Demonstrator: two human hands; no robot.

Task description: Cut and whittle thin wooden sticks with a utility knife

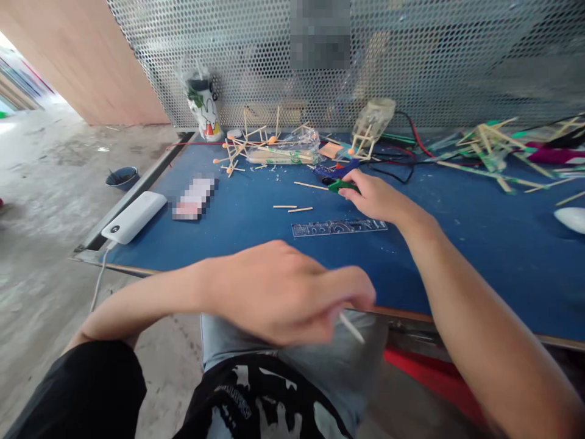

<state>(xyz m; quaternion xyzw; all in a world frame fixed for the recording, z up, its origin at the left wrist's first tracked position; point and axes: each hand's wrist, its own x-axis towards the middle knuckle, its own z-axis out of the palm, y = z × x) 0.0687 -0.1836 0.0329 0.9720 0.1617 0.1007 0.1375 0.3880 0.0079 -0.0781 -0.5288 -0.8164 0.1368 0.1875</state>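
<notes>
My left hand is raised over the table's front edge, its fingers closed round a thin pale stick whose end sticks out below. Farther back, my right hand reaches over the blue table. Its thumb and fingers are on a green-handled tool, whose far end is hard to make out. A thin wooden stick lies just left of that tool. Two short sticks lie in front of it. A clear ruler with white markings lies nearer the front edge.
Stick frames with orange joints and a plastic-wrapped bundle line the back. A tumbler stands back left, a white power bank at the left edge. Another stick structure, cables and a white object are at right.
</notes>
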